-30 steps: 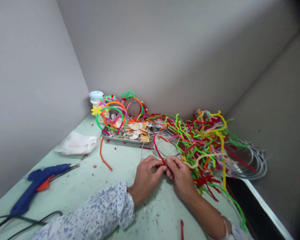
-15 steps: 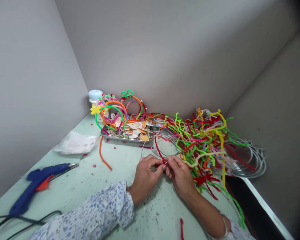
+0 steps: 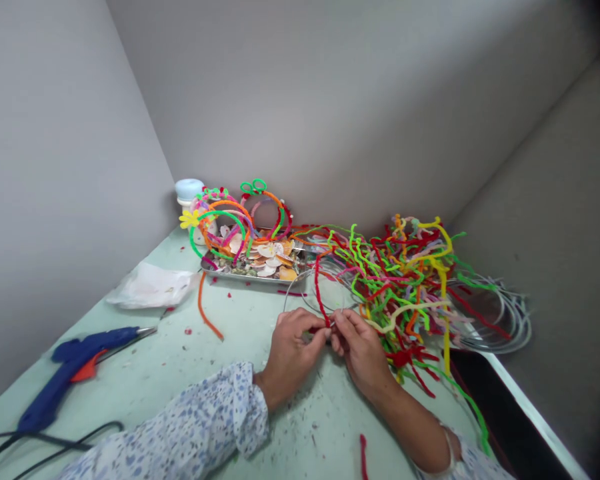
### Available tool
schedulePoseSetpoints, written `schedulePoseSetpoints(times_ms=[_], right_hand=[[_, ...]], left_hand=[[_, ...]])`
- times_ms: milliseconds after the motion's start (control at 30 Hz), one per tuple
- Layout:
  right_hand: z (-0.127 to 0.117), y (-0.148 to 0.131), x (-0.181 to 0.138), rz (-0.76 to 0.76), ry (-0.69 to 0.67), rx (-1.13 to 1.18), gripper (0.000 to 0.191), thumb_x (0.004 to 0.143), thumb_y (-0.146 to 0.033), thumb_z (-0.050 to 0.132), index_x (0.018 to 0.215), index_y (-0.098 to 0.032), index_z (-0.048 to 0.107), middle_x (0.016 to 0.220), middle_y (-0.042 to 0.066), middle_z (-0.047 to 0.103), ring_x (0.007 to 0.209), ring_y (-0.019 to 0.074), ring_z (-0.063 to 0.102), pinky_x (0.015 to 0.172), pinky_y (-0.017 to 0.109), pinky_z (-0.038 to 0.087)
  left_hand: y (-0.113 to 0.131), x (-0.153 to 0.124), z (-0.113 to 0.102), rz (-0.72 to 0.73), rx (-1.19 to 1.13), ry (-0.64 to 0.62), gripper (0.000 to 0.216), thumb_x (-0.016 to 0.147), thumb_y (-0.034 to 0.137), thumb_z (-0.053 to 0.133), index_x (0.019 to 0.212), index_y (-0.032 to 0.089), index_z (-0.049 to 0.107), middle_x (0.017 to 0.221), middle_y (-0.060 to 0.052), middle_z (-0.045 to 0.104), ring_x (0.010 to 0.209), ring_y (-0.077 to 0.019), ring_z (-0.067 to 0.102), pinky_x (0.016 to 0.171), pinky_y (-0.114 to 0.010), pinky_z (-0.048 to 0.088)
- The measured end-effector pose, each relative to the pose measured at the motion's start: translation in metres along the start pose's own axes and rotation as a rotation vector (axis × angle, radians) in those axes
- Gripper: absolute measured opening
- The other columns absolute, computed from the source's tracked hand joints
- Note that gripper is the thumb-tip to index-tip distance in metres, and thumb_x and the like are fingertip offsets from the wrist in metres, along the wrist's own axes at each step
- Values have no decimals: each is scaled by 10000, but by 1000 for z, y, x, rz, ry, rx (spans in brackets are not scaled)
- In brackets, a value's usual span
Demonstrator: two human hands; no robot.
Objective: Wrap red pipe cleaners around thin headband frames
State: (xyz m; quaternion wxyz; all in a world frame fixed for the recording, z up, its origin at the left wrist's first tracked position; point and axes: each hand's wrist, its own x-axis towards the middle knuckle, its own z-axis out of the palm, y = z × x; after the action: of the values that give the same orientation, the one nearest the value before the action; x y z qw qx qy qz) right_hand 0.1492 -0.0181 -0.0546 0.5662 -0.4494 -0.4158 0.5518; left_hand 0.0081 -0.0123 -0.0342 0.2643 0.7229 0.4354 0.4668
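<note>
A red pipe cleaner (image 3: 319, 288) stands up from the pinched fingers of my left hand (image 3: 294, 347), its free end pointing away from me. Close against it, my right hand (image 3: 363, 350) is closed in a pinch; a short bit of thin pale wire shows between the two hands. A grey wire hoop (image 3: 287, 293) curves up behind my fingers, and I cannot make out exactly how it joins the red strip. Loose pipe cleaners (image 3: 405, 280) in many colours lie heaped just beyond my right hand.
A metal tray (image 3: 250, 277) of shells stands at the back with decorated pipe-cleaner headbands (image 3: 230, 213). Leftward lie a plastic bag (image 3: 153, 287) and a blue glue gun (image 3: 75, 367) with its cord. Coiled wire (image 3: 510, 320) and a black flat object (image 3: 500, 407) are at right.
The red pipe cleaner's free end has swung upward and slightly right. Both hands keep their pinch in nearly the same place.
</note>
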Motion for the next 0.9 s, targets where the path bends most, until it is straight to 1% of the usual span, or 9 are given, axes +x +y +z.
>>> schedulePoseSetpoints(times_ms=[167,333,533,900], right_hand=[[0,2,1,-3,9,9,287,841,-466,626,747,-202,562,507,-57,498,453,87,391,464,208,304],[0,1,1,-4,18,-11,302,833,-485,624,753,-198,572,507,-55,495,451,89,385,452,211,294],[0,1,0,-15,-10,-34,305,843,-473,616,728,-196,561,502,-51,491,454,91,382,452,217,291],[0,1,0,-9,-31,-55,301,862,-459,598,718,-199,551,514,-55,496,461,88,390,466,218,294]], left_hand=[[-2,0,2,1,10,-5,45,797,180,672,788,212,703,769,6,690,781,-153,605,801,-319,386],[-1,0,2,14,14,0,24,774,193,695,757,210,696,738,1,686,755,-160,603,780,-321,395],[1,-1,0,18,48,-7,74,794,166,651,728,196,666,723,-2,650,746,-158,574,768,-319,396],[2,1,-1,-8,-16,-26,124,799,140,605,686,178,638,699,-8,598,721,-148,549,693,-270,419]])
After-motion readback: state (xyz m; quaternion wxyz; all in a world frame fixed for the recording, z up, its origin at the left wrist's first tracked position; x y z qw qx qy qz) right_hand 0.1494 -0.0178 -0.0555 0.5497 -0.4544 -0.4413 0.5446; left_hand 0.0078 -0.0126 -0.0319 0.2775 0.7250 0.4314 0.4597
